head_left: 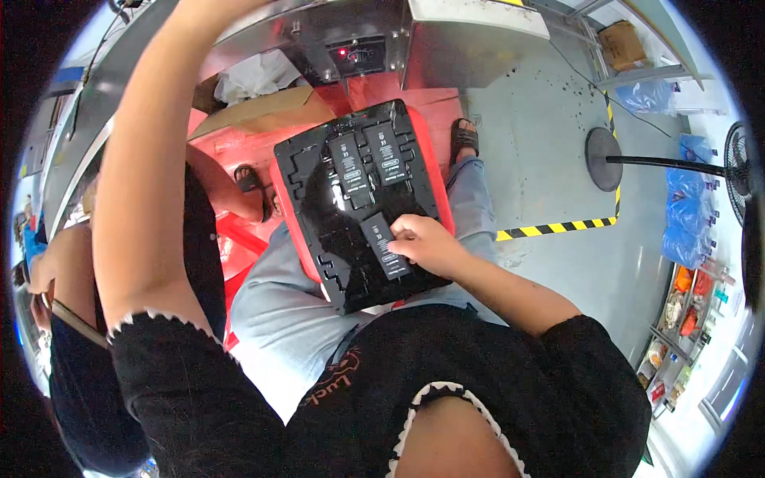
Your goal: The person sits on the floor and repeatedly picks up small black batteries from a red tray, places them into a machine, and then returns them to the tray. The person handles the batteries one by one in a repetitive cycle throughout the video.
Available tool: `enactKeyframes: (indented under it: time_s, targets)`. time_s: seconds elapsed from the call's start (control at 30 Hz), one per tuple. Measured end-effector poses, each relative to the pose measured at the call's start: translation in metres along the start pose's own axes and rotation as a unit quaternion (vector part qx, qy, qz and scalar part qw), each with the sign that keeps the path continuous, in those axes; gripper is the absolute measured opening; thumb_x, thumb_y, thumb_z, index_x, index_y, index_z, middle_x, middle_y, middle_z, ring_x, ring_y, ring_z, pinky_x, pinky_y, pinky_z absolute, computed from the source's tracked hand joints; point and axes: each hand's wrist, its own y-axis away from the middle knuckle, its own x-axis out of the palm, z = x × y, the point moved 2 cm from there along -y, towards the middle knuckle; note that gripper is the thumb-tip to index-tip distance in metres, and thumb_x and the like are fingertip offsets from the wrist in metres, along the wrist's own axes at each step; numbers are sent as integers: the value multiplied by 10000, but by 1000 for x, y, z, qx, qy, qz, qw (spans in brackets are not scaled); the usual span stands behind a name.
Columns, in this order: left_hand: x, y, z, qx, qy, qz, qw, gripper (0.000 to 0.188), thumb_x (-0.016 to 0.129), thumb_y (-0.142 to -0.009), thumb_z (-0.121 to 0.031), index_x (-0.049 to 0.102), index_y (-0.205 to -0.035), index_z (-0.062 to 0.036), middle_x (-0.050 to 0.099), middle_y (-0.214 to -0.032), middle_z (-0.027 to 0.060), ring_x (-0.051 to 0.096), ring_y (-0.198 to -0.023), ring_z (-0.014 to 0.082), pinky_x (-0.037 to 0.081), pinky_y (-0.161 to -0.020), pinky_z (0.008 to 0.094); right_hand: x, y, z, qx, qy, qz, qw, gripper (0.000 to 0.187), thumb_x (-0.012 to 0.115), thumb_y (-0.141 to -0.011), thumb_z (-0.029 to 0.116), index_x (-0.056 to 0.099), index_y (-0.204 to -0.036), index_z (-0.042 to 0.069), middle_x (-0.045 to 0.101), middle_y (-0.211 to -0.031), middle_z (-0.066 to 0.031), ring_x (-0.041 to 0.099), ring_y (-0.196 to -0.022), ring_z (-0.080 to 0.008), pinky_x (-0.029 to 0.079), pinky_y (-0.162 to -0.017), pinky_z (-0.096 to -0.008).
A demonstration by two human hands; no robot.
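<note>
My right hand (430,245) is closed, with thumb and fingertips gripping the edge of a flat black battery (381,239) that carries pale print. The battery lies tilted in the lower part of a black moulded plastic tray (299,171) with notched slots. Farther up the tray sit two similar batteries, a left one (348,166) and a right one (386,151), side by side. Beneath the tray shows the rim of a red bin (433,163), in front of my knees. My left forearm (151,151) reaches up past the top edge; the hand itself is cut off.
A metal workbench (470,52) with a red light runs along the far side. Below it are an open cardboard box (255,111) and white plastic wrapping (259,76). Another person (68,271) is close on my left. A standing fan (603,159) and stocked shelves (677,342) are right.
</note>
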Motion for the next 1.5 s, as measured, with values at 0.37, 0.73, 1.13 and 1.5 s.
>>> enactKeyframes:
  time_s: [0.37, 0.73, 1.13, 1.5]
  targets:
    - [104, 226, -40, -79, 160, 143, 974, 906, 842, -574, -216, 443, -1372, -56, 474, -1300, 169, 415, -1261, 367, 317, -1076, 495, 24, -16, -11, -42, -6, -22, 999, 127, 629, -885, 93, 583, -961, 3, 634, -794, -58, 569, -652, -110, 437, -543, -261]
    - [155, 277, -47, -141, 171, 211, 952, 843, 745, -734, -179, 341, -1474, -204, 233, -1569, 104, 164, -1462, 301, 142, -1160, 560, 24, 9, -33, 22, 26, -89, 995, 197, 678, -812, 140, 604, -911, -13, 642, -765, -100, 610, -687, -176, 471, -619, -327]
    - [154, 319, -61, -236, 183, 94, 950, 599, 542, -935, -311, 355, -1455, -77, 246, -1560, 127, 218, -1446, 309, 156, -1144, 555, 52, 9, -6, 56, -75, 22, 995, 290, 641, -877, 147, 578, -1120, 3, 653, -929, -65, 619, -783, -143, 509, -618, -284]
    - [136, 397, -141, -398, 221, 86, 886, 1154, 779, -697, -499, 122, -1486, 28, 170, -1504, 331, 215, -1397, 460, 244, -1118, 522, 48, 30, -17, -53, 218, -90, 970, 249, 622, -860, 156, 625, -1024, -31, 655, -925, -201, 663, -820, -319, 523, -730, -392]
